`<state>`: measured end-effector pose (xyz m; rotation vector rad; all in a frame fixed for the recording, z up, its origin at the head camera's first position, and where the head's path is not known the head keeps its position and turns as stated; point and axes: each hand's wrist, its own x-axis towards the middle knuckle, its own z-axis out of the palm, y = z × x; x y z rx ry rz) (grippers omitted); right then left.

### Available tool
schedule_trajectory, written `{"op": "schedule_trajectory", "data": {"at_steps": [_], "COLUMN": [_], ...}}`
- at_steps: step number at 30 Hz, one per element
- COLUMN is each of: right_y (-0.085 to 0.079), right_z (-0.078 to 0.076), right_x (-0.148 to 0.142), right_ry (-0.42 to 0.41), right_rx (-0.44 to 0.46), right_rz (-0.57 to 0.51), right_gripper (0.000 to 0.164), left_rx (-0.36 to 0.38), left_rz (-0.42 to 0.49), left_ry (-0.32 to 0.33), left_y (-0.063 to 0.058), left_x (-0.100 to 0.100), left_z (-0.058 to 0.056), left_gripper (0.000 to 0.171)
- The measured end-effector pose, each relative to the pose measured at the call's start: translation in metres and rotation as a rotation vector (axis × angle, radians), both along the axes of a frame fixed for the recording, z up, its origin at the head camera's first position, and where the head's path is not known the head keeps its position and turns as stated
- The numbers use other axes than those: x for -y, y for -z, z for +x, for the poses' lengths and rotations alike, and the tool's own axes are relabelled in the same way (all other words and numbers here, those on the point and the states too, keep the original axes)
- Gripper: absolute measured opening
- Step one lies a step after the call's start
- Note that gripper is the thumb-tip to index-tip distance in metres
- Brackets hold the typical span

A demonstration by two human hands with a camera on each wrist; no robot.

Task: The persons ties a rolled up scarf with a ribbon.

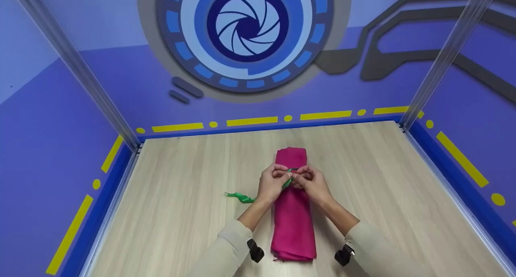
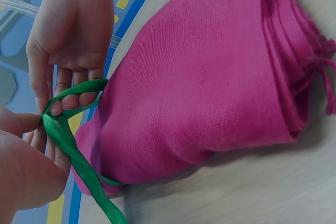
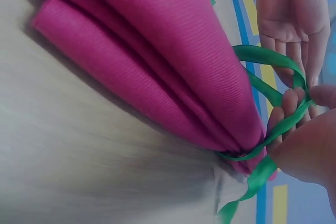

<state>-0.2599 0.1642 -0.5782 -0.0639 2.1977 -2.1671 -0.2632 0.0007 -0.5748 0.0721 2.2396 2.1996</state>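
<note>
A magenta knitted scarf (image 1: 293,224), folded into a long bundle, lies lengthwise on the table. A green ribbon (image 1: 242,197) goes round it toward its far part, drawing the cloth in at that spot. My left hand (image 1: 271,185) and right hand (image 1: 316,184) meet over the scarf, each pinching the ribbon between thumb and fingers. Between them the ribbon (image 2: 68,142) crosses and forms a loop above the cloth, as the left wrist view shows. One ribbon tail hangs down beside the right hand (image 3: 307,145); another trails onto the table at the left.
The wood-grain table (image 1: 181,228) is enclosed by blue printed panels (image 1: 121,79) at the back and sides. Metal posts (image 1: 80,71) rise at the back corners. Tassels (image 2: 325,72) stick out from one end of the scarf.
</note>
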Motion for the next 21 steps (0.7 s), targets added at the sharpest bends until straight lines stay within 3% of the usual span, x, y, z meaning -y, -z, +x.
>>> {"op": "schedule_trajectory", "data": {"at_steps": [10, 15, 21], "right_y": [0.005, 0.002, -0.002], "right_z": [0.001, 0.003, 0.004], "right_x": [-0.008, -0.012, -0.018], "right_ry": [-0.158, -0.152, -0.165], "right_rx": [-0.001, -0.040, -0.093], "right_rz": [0.037, 0.089, 0.185], "right_gripper": [0.028, 0.026, 0.021], "left_rx": [-0.043, -0.105, -0.136], "left_rz": [0.018, -0.057, -0.149], "left_ry": [0.078, 0.163, 0.164], "left_y": [0.001, -0.001, -0.003], "left_x": [0.001, 0.005, 0.009], "left_z": [0.000, 0.002, 0.004], "left_gripper": [0.028, 0.026, 0.015]}}
